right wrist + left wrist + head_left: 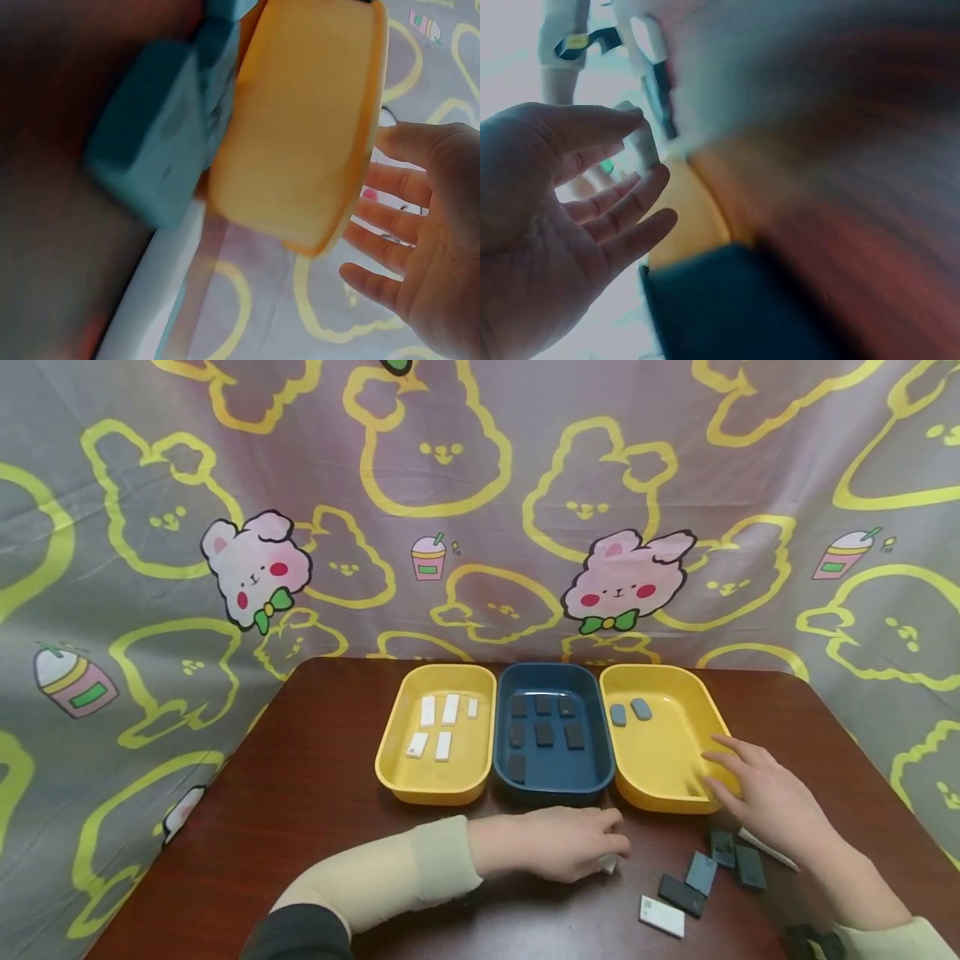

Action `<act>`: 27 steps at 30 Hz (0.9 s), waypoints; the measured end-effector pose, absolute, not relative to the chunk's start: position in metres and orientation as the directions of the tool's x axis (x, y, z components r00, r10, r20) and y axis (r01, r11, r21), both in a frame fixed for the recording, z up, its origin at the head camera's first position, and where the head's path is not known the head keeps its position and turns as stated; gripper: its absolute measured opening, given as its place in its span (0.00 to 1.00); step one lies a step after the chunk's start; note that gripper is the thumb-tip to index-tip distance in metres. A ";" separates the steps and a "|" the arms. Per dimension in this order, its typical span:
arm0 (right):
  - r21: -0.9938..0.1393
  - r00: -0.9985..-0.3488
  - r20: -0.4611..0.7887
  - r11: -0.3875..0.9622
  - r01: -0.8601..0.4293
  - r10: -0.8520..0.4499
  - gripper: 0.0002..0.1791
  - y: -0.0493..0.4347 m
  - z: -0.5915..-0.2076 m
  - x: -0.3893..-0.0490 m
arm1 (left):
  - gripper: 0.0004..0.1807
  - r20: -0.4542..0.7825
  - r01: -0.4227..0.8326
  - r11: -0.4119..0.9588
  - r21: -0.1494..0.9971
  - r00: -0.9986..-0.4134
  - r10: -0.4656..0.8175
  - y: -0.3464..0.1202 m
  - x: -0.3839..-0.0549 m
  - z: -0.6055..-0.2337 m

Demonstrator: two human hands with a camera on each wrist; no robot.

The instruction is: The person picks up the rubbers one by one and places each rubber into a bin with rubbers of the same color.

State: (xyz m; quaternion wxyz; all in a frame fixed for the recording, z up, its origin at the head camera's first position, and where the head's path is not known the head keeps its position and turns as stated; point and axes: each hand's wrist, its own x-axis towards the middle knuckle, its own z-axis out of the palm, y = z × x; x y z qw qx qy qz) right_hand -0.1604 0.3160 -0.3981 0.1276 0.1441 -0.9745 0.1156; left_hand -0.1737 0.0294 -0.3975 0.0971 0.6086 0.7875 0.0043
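My left hand (551, 843) is in front of the blue tray (558, 779) and pinches a small white block (643, 146) between thumb and fingertip. Only the block's lower end shows in the head view, under the fingers. My right hand (776, 797) is over the near right rim of the right yellow tray (663, 768), its fingers spread and nothing held. Two grey-blue blocks (641, 709) lie in that tray. Below and between the hands lie a white block (662, 917), a black block (681, 896) and a grey-blue block (701, 872), close together.
Several dark blocks (517, 735) sit in rows in the blue tray, and several white blocks (443, 746) in the left yellow tray (431, 783). Two more dark blocks (750, 867) and a long white piece (768, 848) lie by the right forearm. A patterned curtain (480, 527) hangs behind the table.
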 end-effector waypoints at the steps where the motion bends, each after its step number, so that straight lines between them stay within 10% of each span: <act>1: -0.187 -0.921 0.288 0.928 -0.322 -0.262 0.22 0.314 -0.397 -0.161 | 0.15 -0.127 0.954 0.265 0.139 -0.248 0.960 0.020 -0.174 -0.394; 14: -0.145 -0.829 0.306 0.838 -0.526 -0.468 0.25 0.248 -0.380 -0.172 | 0.18 0.183 0.932 0.315 0.179 -0.346 0.920 -0.071 -0.194 -0.351; 27: -0.100 -0.691 0.310 0.700 -0.707 -0.653 0.30 0.187 -0.381 -0.182 | 0.22 0.071 0.808 0.579 0.111 -0.587 0.806 -0.112 -0.256 -0.341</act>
